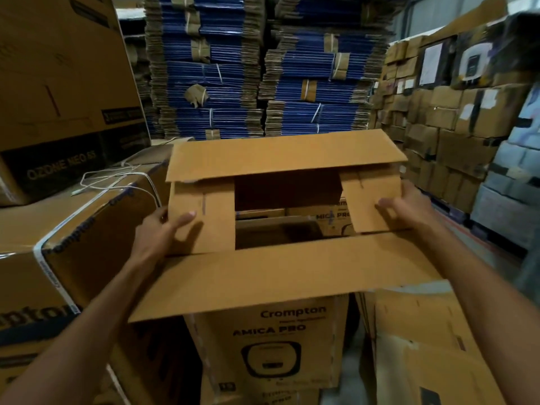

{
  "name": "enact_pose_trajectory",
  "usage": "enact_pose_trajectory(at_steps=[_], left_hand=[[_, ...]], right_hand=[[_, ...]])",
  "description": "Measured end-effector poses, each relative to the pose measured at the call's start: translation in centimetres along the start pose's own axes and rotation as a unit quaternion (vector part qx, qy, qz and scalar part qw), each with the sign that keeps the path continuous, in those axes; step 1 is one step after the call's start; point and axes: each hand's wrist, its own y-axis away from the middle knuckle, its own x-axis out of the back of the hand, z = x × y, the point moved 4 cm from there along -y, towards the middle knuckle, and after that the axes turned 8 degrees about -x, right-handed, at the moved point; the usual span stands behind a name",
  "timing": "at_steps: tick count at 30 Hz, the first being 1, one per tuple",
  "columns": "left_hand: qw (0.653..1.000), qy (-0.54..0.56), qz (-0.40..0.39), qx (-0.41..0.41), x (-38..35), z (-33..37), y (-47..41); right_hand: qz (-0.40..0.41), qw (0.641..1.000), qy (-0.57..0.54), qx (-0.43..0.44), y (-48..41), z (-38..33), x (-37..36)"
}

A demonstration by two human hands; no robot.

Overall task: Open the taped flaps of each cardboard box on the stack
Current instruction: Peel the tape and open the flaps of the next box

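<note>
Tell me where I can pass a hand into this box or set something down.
The opening between the left flap and right flap is free, bordered by the far flap and near flap. The near flap is bare but overhangs. Crowded: strapped box left, loose cardboard right.

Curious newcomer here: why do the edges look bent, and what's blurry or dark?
Head view: wide-angle lens bows the blue carton stacks and edges; the left hand gripping the left flap and right hand gripping the right flap smear with motion; the box interior is shadowed; no glare.
</note>
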Motion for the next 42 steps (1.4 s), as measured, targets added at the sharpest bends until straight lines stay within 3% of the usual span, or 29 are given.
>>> enact_pose_trajectory(at_steps=[3, 6, 10, 12, 14, 18, 25, 29, 36, 39, 42], left_hand=[[0.993, -0.102, -0.038, -0.038, 1.0, 2.6, -1.8], [0.97, -0.217, -0.105, 0.005, 0.3, 2.9, -2.8], [0.941, -0.298, -0.162, 0.004, -1.1, 1.2, -3.5], [0.932, -0.323, -0.163, 0.002, -1.1, 0.3, -4.2], [0.926, -0.34, -0.166, 0.006, -1.0, -0.2, -4.8], [0.91, -0.386, -0.153, 0.003, -1.1, -0.6, -5.3], [0.885, -0.449, -0.125, -0.016, -0.9, -0.5, -5.3], [0.852, -0.495, -0.019, -0.167, -2.0, 2.4, -4.9], [0.854, -0.398, 0.108, -0.316, -2.5, 8.0, -7.8], [0.837, -0.4, 0.121, -0.353, -2.2, 9.6, -11.0], [0.838, -0.424, 0.085, -0.333, -2.9, 9.7, -14.6]], right_hand=[[-0.095, 0.986, 0.137, -0.009, -2.2, -3.8, 0.8], [-0.169, 0.95, 0.262, -0.024, -3.0, -6.2, 0.8], [-0.163, 0.865, 0.465, 0.09, -1.3, -8.6, -2.7], [-0.196, 0.857, 0.446, 0.167, 1.3, -9.8, -5.7], [-0.284, 0.837, 0.408, 0.228, 5.0, -10.8, -8.9], [-0.399, 0.776, 0.429, 0.233, 10.0, -9.9, -13.7], [-0.348, 0.828, 0.344, 0.274, 11.1, -7.8, -15.3], [-0.291, 0.838, 0.332, 0.319, 11.5, -6.6, -15.3], [-0.242, 0.848, 0.325, 0.343, 11.7, -5.7, -15.1], [-0.249, 0.846, 0.325, 0.341, 11.6, -5.5, -15.1], [-0.246, 0.846, 0.326, 0.344, 11.9, -5.7, -15.1]])
